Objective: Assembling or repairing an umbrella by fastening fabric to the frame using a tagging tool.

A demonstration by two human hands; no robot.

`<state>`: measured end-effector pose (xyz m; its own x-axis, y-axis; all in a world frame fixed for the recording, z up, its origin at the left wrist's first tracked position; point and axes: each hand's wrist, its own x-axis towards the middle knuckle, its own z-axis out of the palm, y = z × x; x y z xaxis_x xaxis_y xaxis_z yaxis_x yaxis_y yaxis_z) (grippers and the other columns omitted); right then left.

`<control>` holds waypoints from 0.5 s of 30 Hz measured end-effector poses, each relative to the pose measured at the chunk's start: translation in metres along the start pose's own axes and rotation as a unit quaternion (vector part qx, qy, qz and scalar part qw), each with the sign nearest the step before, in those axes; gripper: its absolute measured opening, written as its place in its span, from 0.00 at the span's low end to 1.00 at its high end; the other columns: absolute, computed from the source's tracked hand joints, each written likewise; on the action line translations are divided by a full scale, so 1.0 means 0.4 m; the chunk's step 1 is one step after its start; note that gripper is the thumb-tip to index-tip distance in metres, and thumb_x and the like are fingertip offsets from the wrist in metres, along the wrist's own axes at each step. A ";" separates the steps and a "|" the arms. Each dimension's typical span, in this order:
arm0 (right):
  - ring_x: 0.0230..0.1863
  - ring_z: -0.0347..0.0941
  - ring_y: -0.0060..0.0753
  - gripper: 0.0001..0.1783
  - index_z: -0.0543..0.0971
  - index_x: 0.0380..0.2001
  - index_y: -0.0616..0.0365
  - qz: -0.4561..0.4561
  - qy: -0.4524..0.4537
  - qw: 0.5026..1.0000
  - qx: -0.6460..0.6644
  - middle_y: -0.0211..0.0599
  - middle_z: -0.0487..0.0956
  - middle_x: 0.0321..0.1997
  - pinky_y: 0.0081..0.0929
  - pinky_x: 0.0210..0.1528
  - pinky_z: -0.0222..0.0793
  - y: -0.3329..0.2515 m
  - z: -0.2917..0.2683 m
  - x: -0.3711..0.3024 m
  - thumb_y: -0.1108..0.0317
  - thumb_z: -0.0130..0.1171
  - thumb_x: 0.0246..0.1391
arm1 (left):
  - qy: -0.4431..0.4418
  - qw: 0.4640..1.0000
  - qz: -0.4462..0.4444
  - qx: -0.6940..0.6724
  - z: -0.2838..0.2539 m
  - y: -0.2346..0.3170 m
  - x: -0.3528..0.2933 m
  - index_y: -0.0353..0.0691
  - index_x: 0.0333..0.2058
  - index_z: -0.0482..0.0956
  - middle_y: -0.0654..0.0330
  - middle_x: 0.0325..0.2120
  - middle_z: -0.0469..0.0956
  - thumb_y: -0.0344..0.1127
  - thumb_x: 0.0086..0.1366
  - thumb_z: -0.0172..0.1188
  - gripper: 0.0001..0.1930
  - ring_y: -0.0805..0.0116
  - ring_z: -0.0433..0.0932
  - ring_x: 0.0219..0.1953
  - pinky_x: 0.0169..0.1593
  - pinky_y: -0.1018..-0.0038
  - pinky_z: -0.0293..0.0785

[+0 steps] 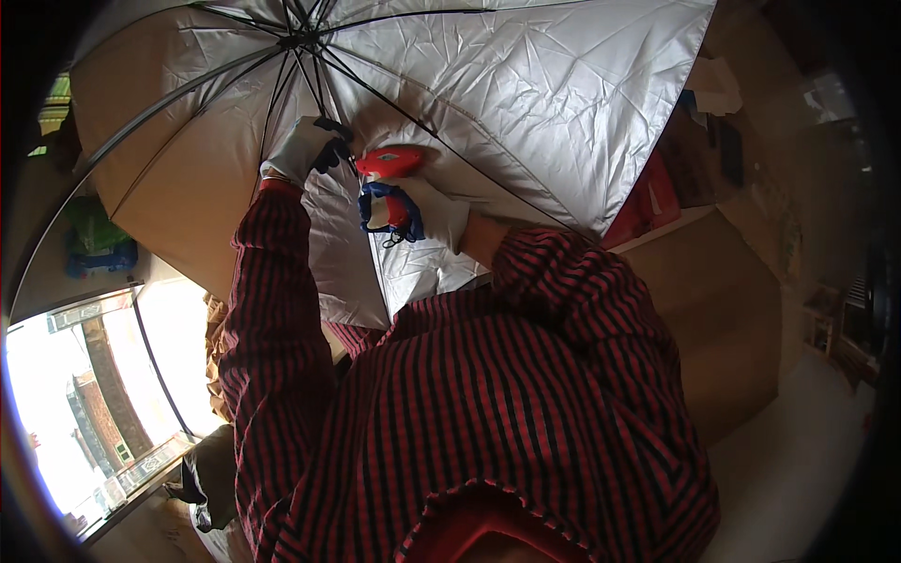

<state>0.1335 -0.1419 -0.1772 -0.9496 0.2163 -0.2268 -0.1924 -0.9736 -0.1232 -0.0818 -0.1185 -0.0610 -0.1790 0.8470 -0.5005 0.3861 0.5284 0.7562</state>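
An open umbrella (526, 103) with a silver inner side and dark ribs spreads in front of me. My left hand (305, 148), in a white glove with dark fingertips, is closed beside the thin struts below the dark hub (300, 39). What its fingers hold is hidden. Just right of it, my right hand (418, 216), in a white and blue glove, is wrapped round the lower part of a red-handled tool (389, 161). The tool's upper red part has a grey inset, and its left end lies close to my left fingertips. A black cord loop hangs under my right hand.
A bright window (103, 403) is at the lower left, with brown crumpled paper (216, 352) beside it. A green and blue item (99, 239) shows at the left. Brown cardboard (704, 319) and a red item (648, 202) lie to the right.
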 end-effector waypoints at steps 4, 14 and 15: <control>0.32 0.76 0.27 0.09 0.75 0.40 0.54 0.012 -0.038 0.999 -0.034 0.31 0.78 0.32 0.28 0.36 0.75 -0.033 0.007 -0.043 0.64 0.56 0.59 | -0.005 1.000 0.002 0.013 0.029 0.013 -0.014 0.36 0.34 0.84 0.58 0.18 0.81 0.33 0.61 0.56 0.10 0.71 0.77 0.15 0.15 0.76 0.67; 0.26 0.70 0.19 0.11 0.77 0.40 0.53 -0.154 -0.031 0.978 -0.138 0.25 0.74 0.26 0.20 0.26 0.68 -0.080 0.135 -0.053 0.62 0.60 0.56 | 0.201 0.920 -0.056 0.331 -0.219 0.068 -0.075 0.34 0.30 0.80 0.51 0.23 0.81 0.41 0.60 0.56 0.15 0.61 0.80 0.22 0.27 0.66 0.76; 0.25 0.69 0.18 0.12 0.77 0.40 0.53 -0.179 0.008 0.961 -0.210 0.24 0.74 0.26 0.20 0.26 0.67 -0.091 0.133 -0.060 0.62 0.61 0.55 | 0.239 0.892 -0.068 0.377 -0.236 0.070 -0.088 0.34 0.31 0.80 0.49 0.25 0.81 0.44 0.60 0.56 0.16 0.58 0.81 0.26 0.31 0.64 0.77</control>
<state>0.1503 -0.1158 -0.1160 -0.8365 0.5363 -0.1122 -0.3859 -0.7221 -0.5741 -0.1502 -0.1282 0.0177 -0.5666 0.8011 -0.1926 0.7983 0.5917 0.1126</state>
